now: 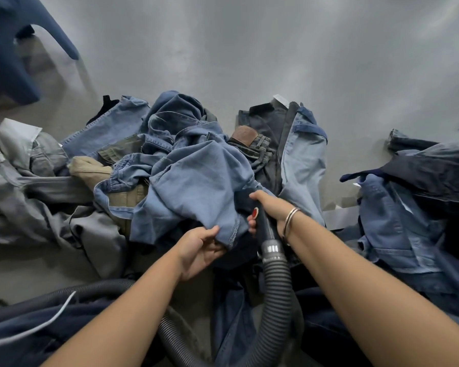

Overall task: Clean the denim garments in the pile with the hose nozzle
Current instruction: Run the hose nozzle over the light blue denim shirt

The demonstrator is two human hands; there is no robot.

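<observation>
We see a mid-blue denim garment (196, 178), a grey ribbed hose (276, 287), a red button (254, 213), a tan garment (90, 168) and a grey floor (249, 49).

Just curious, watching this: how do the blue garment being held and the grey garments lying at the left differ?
The blue garment is mid-blue denim, while the grey garments are pale grey. The blue garment lies on top of the pile with its hem pinched by the left hand, while the grey garments lie untouched on the floor. The right hand holds the hose nozzle beside the blue garment, far from the grey garments. Both are crumpled.
</observation>
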